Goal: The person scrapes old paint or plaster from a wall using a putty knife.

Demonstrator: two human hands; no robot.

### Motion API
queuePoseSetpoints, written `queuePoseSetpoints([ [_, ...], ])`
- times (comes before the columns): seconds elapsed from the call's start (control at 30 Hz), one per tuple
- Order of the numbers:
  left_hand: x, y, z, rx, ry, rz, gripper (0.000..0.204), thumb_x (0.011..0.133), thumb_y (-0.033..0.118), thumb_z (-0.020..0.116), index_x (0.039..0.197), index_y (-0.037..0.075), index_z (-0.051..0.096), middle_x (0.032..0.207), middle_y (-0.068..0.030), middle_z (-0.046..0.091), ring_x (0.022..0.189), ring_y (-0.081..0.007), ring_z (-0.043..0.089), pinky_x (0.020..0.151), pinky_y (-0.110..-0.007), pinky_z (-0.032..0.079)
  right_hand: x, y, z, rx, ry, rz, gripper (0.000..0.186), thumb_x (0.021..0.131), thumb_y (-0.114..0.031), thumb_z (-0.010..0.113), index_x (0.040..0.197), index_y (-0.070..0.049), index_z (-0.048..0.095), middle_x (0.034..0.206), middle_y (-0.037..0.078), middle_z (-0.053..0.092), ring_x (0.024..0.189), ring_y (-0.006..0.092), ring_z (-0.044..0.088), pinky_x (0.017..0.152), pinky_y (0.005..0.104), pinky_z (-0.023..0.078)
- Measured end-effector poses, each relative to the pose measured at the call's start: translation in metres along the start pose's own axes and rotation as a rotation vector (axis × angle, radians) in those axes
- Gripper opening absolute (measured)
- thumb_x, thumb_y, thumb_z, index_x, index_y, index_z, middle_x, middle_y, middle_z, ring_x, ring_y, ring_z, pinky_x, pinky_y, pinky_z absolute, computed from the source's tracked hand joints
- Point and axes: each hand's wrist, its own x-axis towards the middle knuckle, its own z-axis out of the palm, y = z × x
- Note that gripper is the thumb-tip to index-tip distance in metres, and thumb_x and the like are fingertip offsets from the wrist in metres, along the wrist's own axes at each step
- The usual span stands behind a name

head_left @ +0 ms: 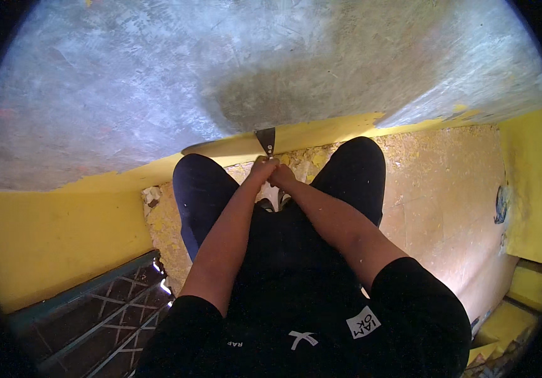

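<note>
A paint scraper (266, 140) with a dark, flared blade points away from me, its blade edge at the yellow strip low on the wall (158, 75). Around its handle my left hand (262, 169) is closed. My right hand (282, 176) is closed too, pressed against the left one at the handle's near end. Both hands hide most of the handle. Above the blade the wall is grey and scraped; below it runs a band of yellow paint (321, 131) with a ragged upper edge.
My bent knees stand on either side of my hands. Paint flakes lie on the floor (447, 189) along the wall's foot. Yellow walls (63, 233) close in at left and right. A dark metal grille (107, 315) is at lower left, and a crumpled dark scrap (501, 203) lies at right.
</note>
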Motion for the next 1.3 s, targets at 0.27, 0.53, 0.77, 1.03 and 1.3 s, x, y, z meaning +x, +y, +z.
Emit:
queuePoseSetpoints([
  [0.27, -0.026, 0.004, -0.022, -0.404, -0.167, 0.033, 0.098, 0.071, 0.063, 0.071, 0.138, 0.004, 0.031, 0.122, -0.0168, 0.055, 0.101, -0.0274, 0.060, 0.087, -0.044, 0.047, 0.048, -0.049, -0.060, 0.574, 0.612, 0.247, 0.026, 0.076, -0.031, 0.064, 0.076, -0.004, 0.066, 0.074, 0.018, 0.067, 0.071, 0.0358, 0.066, 0.065, 0.0420, 0.052],
  [0.53, -0.010, -0.001, -0.018, -0.547, 0.702, 0.055, 0.070, 0.065, 0.054, 0.081, 0.102, 0.001, 0.056, 0.093, -0.0102, 0.059, 0.088, -0.0228, 0.059, 0.074, -0.041, 0.047, -0.020, -0.039, -0.044, 0.026, 0.111, 0.255, 0.043, 0.075, -0.038, 0.068, 0.098, -0.002, 0.067, 0.099, 0.022, 0.067, 0.097, 0.0370, 0.064, 0.084, 0.0461, 0.051],
  [0.77, -0.012, 0.008, -0.030, -1.110, 0.247, 0.006, 0.033, 0.079, 0.031, 0.069, 0.093, 0.006, 0.051, 0.079, -0.0097, 0.057, 0.064, -0.0231, 0.058, 0.064, -0.042, 0.052, -0.092, -0.067, -0.118, 0.021, 0.338, -0.131, 0.034, 0.078, -0.027, 0.074, 0.098, -0.001, 0.066, 0.091, 0.021, 0.067, 0.085, 0.0310, 0.066, 0.073, 0.0411, 0.052],
  [1.03, -0.030, 0.030, -0.025, -1.609, -0.069, -0.058, 0.034, 0.076, 0.032, 0.046, 0.095, 0.004, 0.051, 0.075, -0.0137, 0.050, 0.062, -0.0275, 0.046, 0.064, -0.046, 0.047, -0.107, -0.101, -0.114, 0.740, 0.524, -0.135, 0.019, 0.089, -0.016, 0.065, 0.104, -0.004, 0.061, 0.068, 0.000, 0.058, 0.059, 0.0045, 0.051, 0.052, 0.0233, 0.041],
  [1.3, -0.021, 0.016, -0.046, -1.352, -0.252, 0.180, 0.050, 0.080, 0.042, 0.037, 0.109, 0.004, 0.053, 0.085, -0.0171, 0.059, 0.071, -0.0324, 0.057, 0.066, -0.048, 0.048, -0.118, -0.174, -0.124, 0.339, 0.427, -0.077, 0.031, 0.084, -0.021, 0.064, 0.107, -0.001, 0.058, 0.086, 0.027, 0.064, 0.084, 0.0427, 0.064, 0.072, 0.0445, 0.051],
])
